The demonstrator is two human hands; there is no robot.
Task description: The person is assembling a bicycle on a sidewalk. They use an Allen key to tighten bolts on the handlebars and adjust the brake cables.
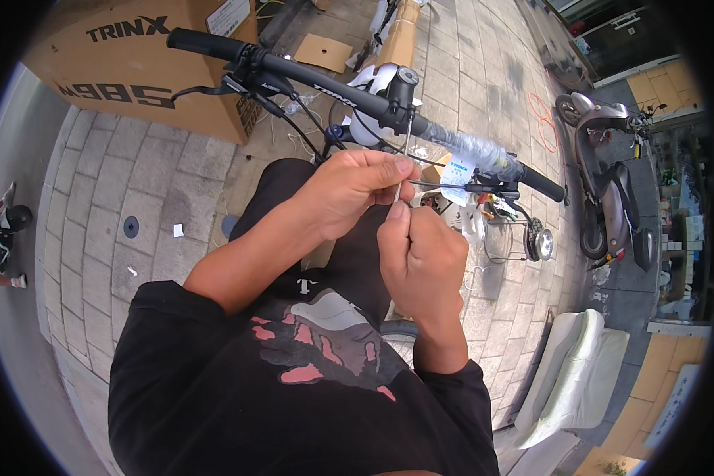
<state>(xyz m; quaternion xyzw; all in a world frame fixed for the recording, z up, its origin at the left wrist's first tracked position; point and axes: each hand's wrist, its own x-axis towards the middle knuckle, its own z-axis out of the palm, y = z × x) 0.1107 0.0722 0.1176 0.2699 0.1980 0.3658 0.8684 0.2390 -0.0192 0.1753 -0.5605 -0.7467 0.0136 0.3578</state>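
A black bicycle handlebar [297,75] crosses in front of me, held in the stem [402,91]. A thin metal hex key [408,139] runs from the stem's front face down toward me. My left hand [345,186] pinches its shaft between thumb and fingers. Just below and to the right, my right hand [424,258] is closed around the near end, its thumb pressed along the shaft. Clear plastic wrap [472,148] covers part of the bar's right side. Beneath the bar hang black cables and a white and blue paper tag [456,176].
A large brown cardboard box [151,71] stands at the far left. Cardboard scraps [324,52] lie behind the bar on the paving [166,174]. To the right a scooter [607,174] is parked, with white padded sheets [567,381] nearer me. A round lamp [541,244] hangs right of the bike.
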